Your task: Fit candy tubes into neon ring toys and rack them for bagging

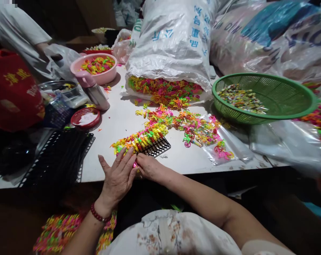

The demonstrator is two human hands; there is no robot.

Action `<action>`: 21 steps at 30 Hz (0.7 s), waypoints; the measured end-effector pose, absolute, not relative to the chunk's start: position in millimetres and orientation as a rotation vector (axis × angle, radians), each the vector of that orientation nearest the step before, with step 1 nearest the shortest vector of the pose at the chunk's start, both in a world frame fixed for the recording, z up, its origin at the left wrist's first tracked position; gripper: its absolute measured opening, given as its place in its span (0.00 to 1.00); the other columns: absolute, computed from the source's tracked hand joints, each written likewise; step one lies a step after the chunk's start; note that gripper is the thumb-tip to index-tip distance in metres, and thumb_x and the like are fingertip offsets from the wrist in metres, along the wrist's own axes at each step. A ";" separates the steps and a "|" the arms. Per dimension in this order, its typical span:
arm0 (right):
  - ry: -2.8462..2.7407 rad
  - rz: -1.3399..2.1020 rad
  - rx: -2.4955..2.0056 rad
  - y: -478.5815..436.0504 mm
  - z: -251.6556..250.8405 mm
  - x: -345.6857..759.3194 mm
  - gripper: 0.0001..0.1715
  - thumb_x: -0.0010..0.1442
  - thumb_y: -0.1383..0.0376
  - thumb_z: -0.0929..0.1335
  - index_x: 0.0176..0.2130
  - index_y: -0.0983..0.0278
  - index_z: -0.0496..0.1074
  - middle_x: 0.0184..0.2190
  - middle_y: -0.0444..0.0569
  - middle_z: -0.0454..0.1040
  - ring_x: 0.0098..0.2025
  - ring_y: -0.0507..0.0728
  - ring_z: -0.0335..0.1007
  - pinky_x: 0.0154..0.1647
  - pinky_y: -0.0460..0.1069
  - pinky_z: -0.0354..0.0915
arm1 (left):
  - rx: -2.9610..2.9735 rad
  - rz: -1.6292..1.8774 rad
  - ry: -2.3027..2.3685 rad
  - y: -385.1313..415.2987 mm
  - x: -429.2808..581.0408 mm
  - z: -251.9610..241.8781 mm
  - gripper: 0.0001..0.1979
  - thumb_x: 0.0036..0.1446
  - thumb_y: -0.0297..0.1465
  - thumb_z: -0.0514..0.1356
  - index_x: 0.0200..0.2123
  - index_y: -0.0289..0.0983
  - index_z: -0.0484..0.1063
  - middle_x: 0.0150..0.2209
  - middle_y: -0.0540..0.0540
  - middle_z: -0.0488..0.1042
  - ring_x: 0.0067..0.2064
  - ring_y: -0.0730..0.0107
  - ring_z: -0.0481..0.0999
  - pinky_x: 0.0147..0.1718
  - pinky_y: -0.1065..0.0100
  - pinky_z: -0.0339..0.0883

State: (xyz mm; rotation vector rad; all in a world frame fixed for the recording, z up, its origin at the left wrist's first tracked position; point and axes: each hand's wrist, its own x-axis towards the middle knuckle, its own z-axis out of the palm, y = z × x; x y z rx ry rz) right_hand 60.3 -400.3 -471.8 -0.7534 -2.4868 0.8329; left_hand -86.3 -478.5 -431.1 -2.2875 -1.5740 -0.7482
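Head view: black, gridded rack (160, 147)

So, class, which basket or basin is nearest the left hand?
The small red basket, holding something white; the pink basin stands farther back, the large green basket well to the right.

Left lane: passable white tabletop (120, 113) beside black plastic grid (162, 146)
Toward far edge: bulky white woven sack (171, 53) blocks
Right: round green plastic basket (285, 95)
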 end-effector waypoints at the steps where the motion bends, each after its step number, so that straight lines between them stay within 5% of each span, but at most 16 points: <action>1: -2.478 0.832 -0.742 -401.3 -470.9 60.5 0.06 0.66 0.65 0.64 0.39 0.66 0.68 0.36 0.50 0.69 0.36 0.55 0.66 0.39 0.49 0.67 | -2.284 -0.736 -1.573 -478.3 -85.9 -429.0 0.19 0.65 0.30 0.54 0.59 0.40 0.65 0.61 0.40 0.68 0.64 0.51 0.65 0.62 0.31 0.18; 8: -2.181 0.581 -0.980 -399.1 -455.4 152.6 0.16 0.66 0.66 0.63 0.53 0.63 0.68 0.49 0.54 0.70 0.50 0.57 0.68 0.52 0.51 0.66 | -2.294 -0.698 -1.541 -481.1 -85.3 -424.4 0.24 0.64 0.32 0.56 0.63 0.39 0.61 0.66 0.34 0.59 0.66 0.48 0.61 0.63 0.30 0.21; 14: -2.236 -0.121 -1.748 -369.2 -449.1 260.0 0.11 0.64 0.69 0.62 0.40 0.66 0.73 0.42 0.57 0.69 0.35 0.57 0.65 0.31 0.50 0.61 | -2.492 -0.747 -1.347 -478.2 -87.5 -420.1 0.29 0.64 0.28 0.55 0.67 0.44 0.53 0.61 0.42 0.69 0.67 0.53 0.60 0.65 0.35 0.23; 21: -2.295 -0.201 -1.764 -362.0 -452.7 254.6 0.12 0.64 0.71 0.60 0.36 0.66 0.71 0.36 0.57 0.69 0.36 0.58 0.65 0.34 0.50 0.59 | -2.457 -0.685 -1.419 -471.1 -90.7 -425.4 0.32 0.64 0.26 0.53 0.69 0.36 0.49 0.62 0.39 0.67 0.67 0.57 0.59 0.68 0.46 0.40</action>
